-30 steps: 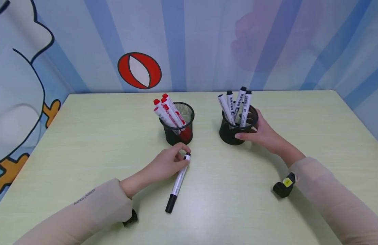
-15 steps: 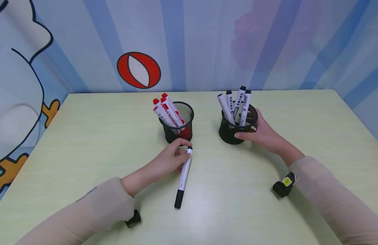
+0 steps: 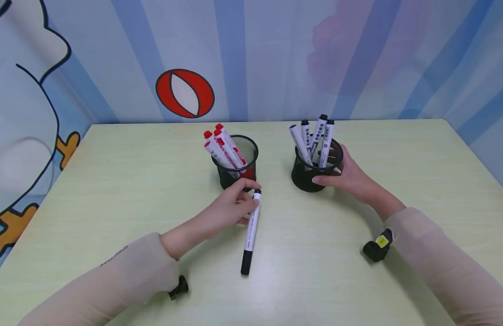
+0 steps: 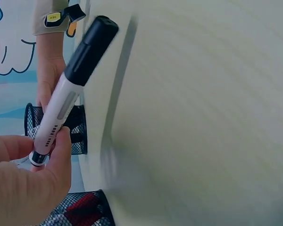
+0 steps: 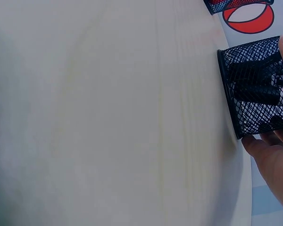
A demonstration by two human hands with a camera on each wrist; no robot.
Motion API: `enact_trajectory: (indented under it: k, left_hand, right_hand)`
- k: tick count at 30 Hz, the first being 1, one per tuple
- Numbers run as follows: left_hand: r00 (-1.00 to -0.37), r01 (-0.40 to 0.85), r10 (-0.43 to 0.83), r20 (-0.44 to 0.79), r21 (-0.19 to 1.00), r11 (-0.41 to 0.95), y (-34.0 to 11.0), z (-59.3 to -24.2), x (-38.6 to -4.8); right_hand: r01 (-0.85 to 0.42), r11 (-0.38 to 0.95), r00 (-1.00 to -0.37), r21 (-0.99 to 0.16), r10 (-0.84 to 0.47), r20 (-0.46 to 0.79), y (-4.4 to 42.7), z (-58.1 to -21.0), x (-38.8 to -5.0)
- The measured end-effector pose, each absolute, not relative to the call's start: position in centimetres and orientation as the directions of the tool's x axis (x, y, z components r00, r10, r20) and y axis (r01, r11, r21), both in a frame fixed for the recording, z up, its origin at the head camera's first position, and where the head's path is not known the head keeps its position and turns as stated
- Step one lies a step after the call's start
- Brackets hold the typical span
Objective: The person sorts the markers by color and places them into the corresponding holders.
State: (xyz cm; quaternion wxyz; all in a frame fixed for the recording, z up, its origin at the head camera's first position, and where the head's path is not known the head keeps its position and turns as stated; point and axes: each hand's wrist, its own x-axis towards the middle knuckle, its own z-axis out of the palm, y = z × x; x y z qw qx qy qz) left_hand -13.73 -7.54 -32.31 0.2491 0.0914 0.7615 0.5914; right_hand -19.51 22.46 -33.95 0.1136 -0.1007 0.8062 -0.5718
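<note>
My left hand (image 3: 222, 213) pinches a white whiteboard marker (image 3: 251, 231) near its narrow black-tipped end. In the left wrist view the marker (image 4: 61, 101) slants with its black cap (image 4: 92, 49) uppermost, apart from its shadow on the table. Thumb and fingers of my right hand (image 3: 351, 179) grip the side of a black mesh pen holder (image 3: 306, 178). Several white markers (image 3: 326, 145) with black ends stand in that holder. Just beyond my left hand is a second mesh pen holder (image 3: 227, 178) with several red-ended markers (image 3: 235, 151) leaning left.
Both holders stand on a pale wooden table (image 3: 153, 172) with room between them. A blue striped backdrop (image 3: 267, 59) with a red ball picture (image 3: 185, 93) rises behind the back edge. Each sleeve has a small black wrist camera (image 3: 377, 248) below it.
My left hand has moved slightly right and away from me with the marker, which now lies straighter in the head view. The right hand and its pen holder have stayed put.
</note>
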Motion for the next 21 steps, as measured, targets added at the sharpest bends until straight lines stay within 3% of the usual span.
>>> enact_trajectory:
  k: [21]
  left_hand:
    - [-0.897,-0.069,0.420,-0.138,0.982,0.176,-5.8,-28.6,-14.3]
  right_hand:
    - [-0.039,0.320,-0.952,-0.947,-0.301,-0.063,22.5,-33.9,-19.5]
